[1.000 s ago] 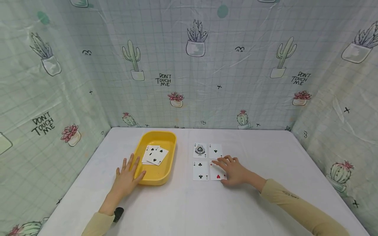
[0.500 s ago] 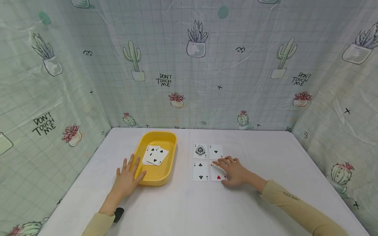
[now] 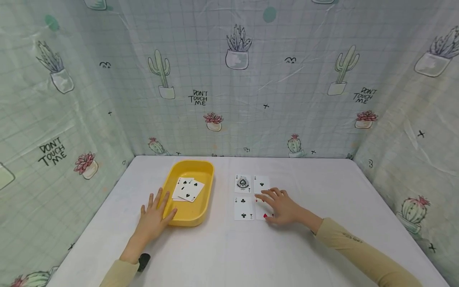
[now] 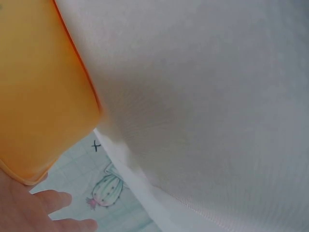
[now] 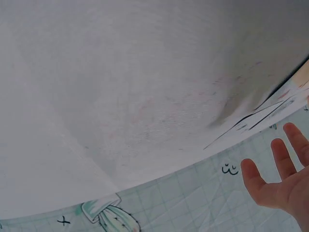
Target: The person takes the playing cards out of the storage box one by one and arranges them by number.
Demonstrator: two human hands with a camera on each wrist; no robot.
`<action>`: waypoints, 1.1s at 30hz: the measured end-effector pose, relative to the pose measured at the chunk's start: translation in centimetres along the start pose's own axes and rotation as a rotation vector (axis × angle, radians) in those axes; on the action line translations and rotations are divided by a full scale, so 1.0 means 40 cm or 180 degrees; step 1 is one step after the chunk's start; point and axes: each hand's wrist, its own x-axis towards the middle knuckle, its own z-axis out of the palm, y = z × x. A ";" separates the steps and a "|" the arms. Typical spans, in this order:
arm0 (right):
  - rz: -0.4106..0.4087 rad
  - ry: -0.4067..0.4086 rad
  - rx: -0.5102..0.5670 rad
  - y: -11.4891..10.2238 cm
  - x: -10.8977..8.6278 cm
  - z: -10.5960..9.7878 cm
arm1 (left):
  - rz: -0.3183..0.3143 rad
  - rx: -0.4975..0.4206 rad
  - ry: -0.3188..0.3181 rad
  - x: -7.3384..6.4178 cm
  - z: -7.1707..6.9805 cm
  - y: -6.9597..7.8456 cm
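My left hand (image 3: 152, 219), fingers spread, rests along the near left side of a yellow plastic tray (image 3: 206, 199). In the left wrist view the fingers (image 4: 53, 200) show beneath the tray wall (image 4: 43, 96). Over on the right, my right hand (image 3: 282, 208) hovers low over a red heart playing card (image 3: 259, 211) and partly covers it. Its thumb and fingers are spread apart over that card. Beside it lies a two of clubs (image 3: 243, 208), with an ace of spades (image 3: 242, 183) and an ace of clubs (image 3: 261, 182) behind. Fingers (image 5: 282, 162) stand apart in the right wrist view.
Inside the tray lie overlapping white playing cards (image 3: 191, 191), the top one with black pips. A white cloth (image 3: 229, 255) covers the table. Behind and at the sides hangs a cactus-print curtain (image 3: 265, 131). A black band (image 3: 144, 262) sits at the left wrist.
My right hand has shifted slightly left and away from me, covering more of the heart card. The left hand, tray and other cards have stayed in place.
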 end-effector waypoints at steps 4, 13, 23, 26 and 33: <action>-0.0053 0.0035 -0.0014 -0.004 0.011 -0.006 | 0.0005 -0.0014 -0.0008 0.000 -0.002 0.003; -0.0204 0.0087 0.0108 -0.024 0.050 -0.027 | 0.0014 0.0023 0.0070 0.003 -0.006 0.003; -0.0373 -0.0032 0.0124 -0.069 0.113 -0.039 | 0.0011 0.0012 -0.0007 0.006 -0.004 -0.003; -0.0415 -0.0108 0.0133 -0.087 0.132 -0.042 | 0.0025 -0.0004 0.0008 0.006 -0.005 -0.003; -0.0501 -0.0114 0.0125 -0.127 0.184 -0.065 | 0.0022 -0.0021 0.0038 0.005 -0.002 -0.003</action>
